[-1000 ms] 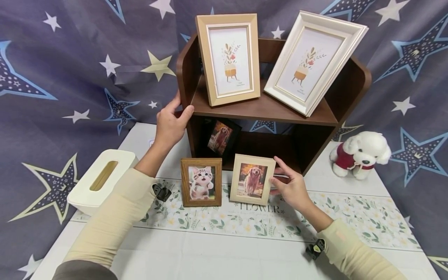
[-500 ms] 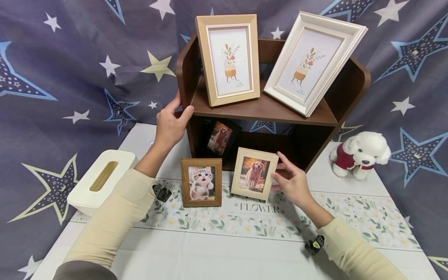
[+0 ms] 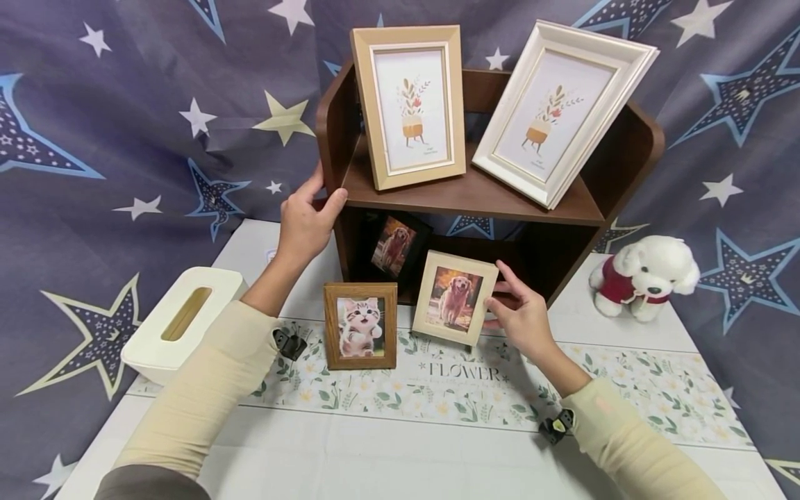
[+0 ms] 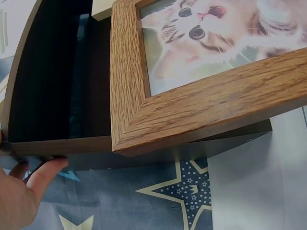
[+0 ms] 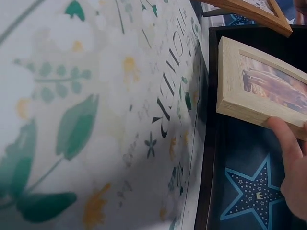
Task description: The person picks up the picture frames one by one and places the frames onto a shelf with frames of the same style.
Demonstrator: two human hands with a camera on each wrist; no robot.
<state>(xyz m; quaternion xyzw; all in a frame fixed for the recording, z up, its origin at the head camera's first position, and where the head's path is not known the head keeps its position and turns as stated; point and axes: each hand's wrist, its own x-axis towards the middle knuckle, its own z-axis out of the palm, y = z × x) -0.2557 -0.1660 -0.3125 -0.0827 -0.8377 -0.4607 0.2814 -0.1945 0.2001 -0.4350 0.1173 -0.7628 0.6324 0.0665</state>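
My left hand (image 3: 306,221) grips the left side panel of a dark brown two-tier shelf (image 3: 475,201), thumb on its front edge. In the left wrist view that thumb (image 4: 45,177) lies against the panel. My right hand (image 3: 523,321) pinches the right edge of a pale wood photo frame (image 3: 455,300) with a dog picture, held tilted before the lower compartment. The right wrist view shows the pale frame (image 5: 254,81) raised off the table. A brown wood photo frame (image 3: 360,326) with a kitten picture stands upright to its left, untouched.
Inside the lower compartment, a black photo frame (image 3: 395,246) leans at the left. A tan frame (image 3: 409,107) and a white, tilted frame (image 3: 562,114) stand on the upper shelf. A white tissue box (image 3: 187,319) is at left, a plush dog (image 3: 646,278) at right.
The pale photo frame has been lifted up and away, closer to the lower compartment, with my right hand following. My left hand stays on the shelf panel.
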